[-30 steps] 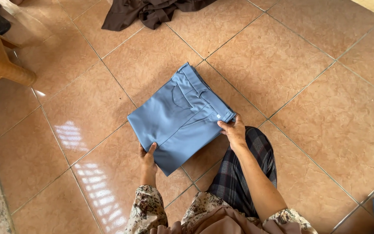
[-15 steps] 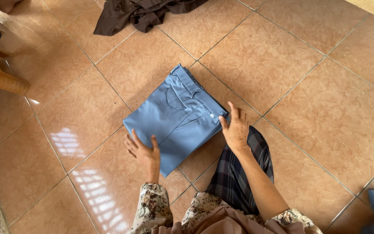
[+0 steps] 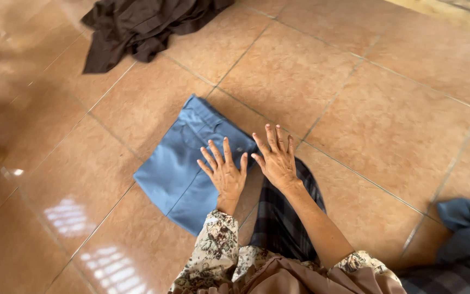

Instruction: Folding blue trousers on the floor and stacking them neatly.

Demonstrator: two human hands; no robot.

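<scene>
Partly hidden: blue folded trousers (image 3: 183, 163)

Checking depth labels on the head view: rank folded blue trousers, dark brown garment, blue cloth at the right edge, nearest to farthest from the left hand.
From the left hand:
1. Folded blue trousers, directly under the hand, on the floor to its left.
2. Dark brown garment, crumpled at the top left, beyond the trousers.
3. Blue cloth, at the lower right edge, past the right hand.
</scene>
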